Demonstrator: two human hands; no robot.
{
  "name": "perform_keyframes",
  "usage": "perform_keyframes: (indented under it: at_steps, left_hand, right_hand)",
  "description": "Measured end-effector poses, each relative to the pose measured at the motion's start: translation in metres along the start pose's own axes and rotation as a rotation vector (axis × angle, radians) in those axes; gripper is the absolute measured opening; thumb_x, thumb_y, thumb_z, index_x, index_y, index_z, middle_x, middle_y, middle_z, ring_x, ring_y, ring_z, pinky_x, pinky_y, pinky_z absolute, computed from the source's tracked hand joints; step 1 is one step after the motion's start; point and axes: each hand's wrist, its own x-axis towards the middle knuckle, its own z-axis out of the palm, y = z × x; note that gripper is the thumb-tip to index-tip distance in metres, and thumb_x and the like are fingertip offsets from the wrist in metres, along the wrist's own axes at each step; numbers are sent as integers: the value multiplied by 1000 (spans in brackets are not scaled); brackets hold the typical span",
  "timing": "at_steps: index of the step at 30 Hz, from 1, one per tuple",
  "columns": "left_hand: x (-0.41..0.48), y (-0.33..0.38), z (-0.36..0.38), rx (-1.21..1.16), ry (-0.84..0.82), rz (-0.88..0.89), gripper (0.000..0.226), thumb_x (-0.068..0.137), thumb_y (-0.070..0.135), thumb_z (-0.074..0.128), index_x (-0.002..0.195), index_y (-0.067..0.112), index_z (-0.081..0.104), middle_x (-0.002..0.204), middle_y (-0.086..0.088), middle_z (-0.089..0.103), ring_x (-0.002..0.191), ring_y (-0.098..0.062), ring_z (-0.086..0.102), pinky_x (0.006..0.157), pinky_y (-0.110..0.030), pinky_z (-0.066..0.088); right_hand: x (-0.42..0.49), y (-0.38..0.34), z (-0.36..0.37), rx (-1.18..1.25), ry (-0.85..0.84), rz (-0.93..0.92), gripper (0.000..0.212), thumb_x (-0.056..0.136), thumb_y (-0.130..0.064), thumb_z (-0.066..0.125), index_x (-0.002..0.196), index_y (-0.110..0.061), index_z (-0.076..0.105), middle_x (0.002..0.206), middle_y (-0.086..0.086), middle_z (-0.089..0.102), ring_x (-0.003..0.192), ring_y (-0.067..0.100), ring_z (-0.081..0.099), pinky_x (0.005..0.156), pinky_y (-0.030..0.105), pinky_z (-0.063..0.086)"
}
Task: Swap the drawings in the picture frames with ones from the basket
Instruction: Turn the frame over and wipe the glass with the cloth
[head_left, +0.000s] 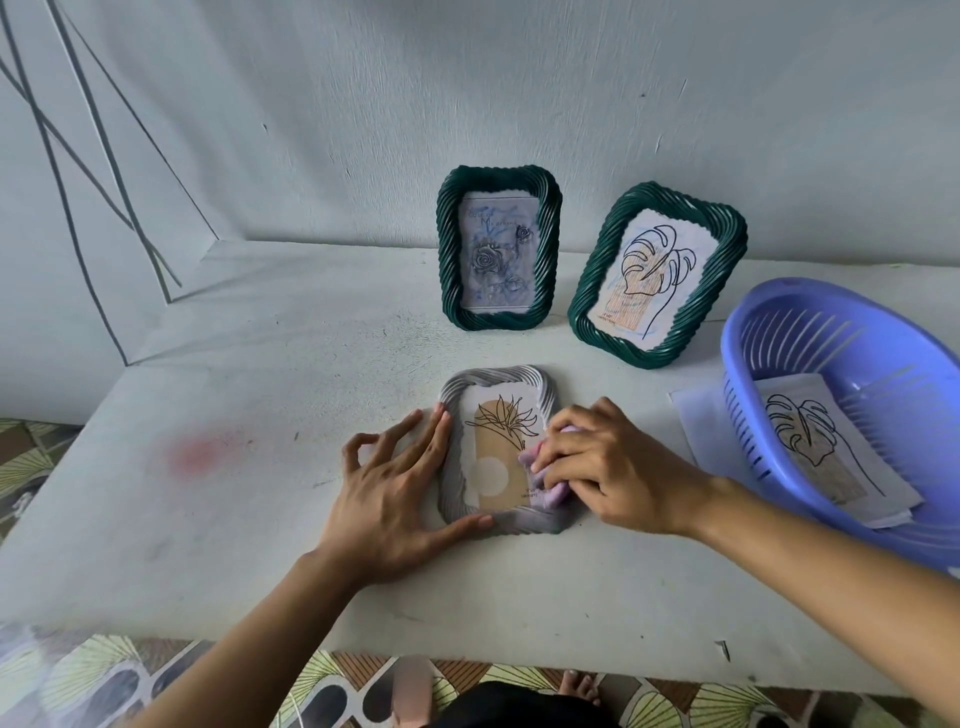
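A grey twisted picture frame (453, 395) lies flat on the white table, holding a drawing of a plant on a tan arch (500, 457). My left hand (400, 493) rests on the frame's left edge, fingers spread, thumb along its lower rim. My right hand (608, 467) grips a lilac cloth (530, 460) and presses it on the frame's right side. Two green frames stand at the back: one (500, 248) with a rose drawing, one (657, 273) with a leaf drawing. A purple basket (779, 332) at the right holds leaf drawings (826, 441).
A loose white sheet (696, 415) pokes out from under the basket's left side. The table (234, 519) stands against a pale wall; its front edge runs close to my body, with patterned floor below. A faint red smudge (200, 452) marks the table's left part.
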Motion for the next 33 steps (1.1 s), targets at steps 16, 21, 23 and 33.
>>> perform_keyframes:
  at_steps: [16,21,23,33]
  left_hand:
    - [0,1,1,-15,20,-13,109,77,94,24,159,27,5,165,12,5,152,-8,6,116,-48,15]
    - [0,2,2,-15,34,-21,109,75,95,29,159,26,13,164,12,10,152,-8,10,115,-44,17]
    - [1,2,2,-16,38,-25,109,75,95,31,158,26,16,165,13,12,152,-7,11,114,-43,19]
    - [1,1,-2,-66,21,-33,110,73,96,30,159,29,11,164,16,8,151,-4,7,116,-45,16]
  right_hand:
    - [78,4,35,-33,197,234,25,86,-9,60,103,-13,77,116,9,71,100,30,57,82,46,50]
    - [76,-24,40,180,168,118,30,84,0,57,106,-9,76,113,8,72,107,25,57,94,36,48]
    - [58,-27,33,255,102,52,29,87,-6,53,101,-13,78,110,2,73,106,17,55,93,29,47]
    - [24,15,-1,145,43,36,23,86,-18,60,99,-28,78,111,-13,71,99,13,52,86,37,46]
